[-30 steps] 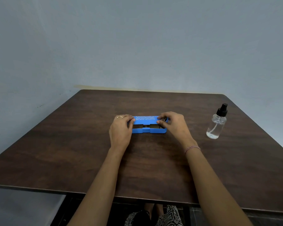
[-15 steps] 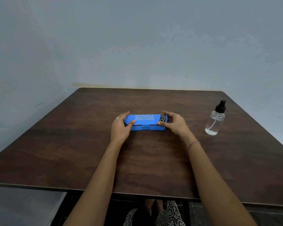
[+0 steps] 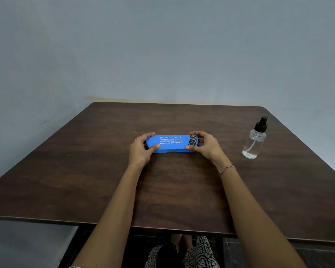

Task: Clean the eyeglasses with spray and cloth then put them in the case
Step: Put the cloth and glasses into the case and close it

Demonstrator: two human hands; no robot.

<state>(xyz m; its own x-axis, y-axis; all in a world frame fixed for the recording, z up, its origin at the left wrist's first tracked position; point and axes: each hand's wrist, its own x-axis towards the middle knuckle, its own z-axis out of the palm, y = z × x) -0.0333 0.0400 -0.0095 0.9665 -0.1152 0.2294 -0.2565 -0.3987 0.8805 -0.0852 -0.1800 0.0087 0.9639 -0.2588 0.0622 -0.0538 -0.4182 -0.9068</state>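
Observation:
A blue eyeglass case (image 3: pixel 171 143) with white lettering lies closed on the dark wooden table (image 3: pixel 162 190), near its middle. My left hand (image 3: pixel 141 151) grips the case's left end, thumb on the front edge and fingers curled over the back. My right hand (image 3: pixel 205 146) grips the right end the same way. The eyeglasses and the cloth are not visible. A clear spray bottle (image 3: pixel 254 140) with a black nozzle stands upright to the right, apart from my right hand.
A plain blue-grey wall rises behind the table. The table's near edge runs across the bottom of the view, with patterned fabric on my lap (image 3: pixel 199 254) showing below it.
One second ago the case was open with my fingers inside it. The lid has come down and the case now lies closed, both hands holding its ends.

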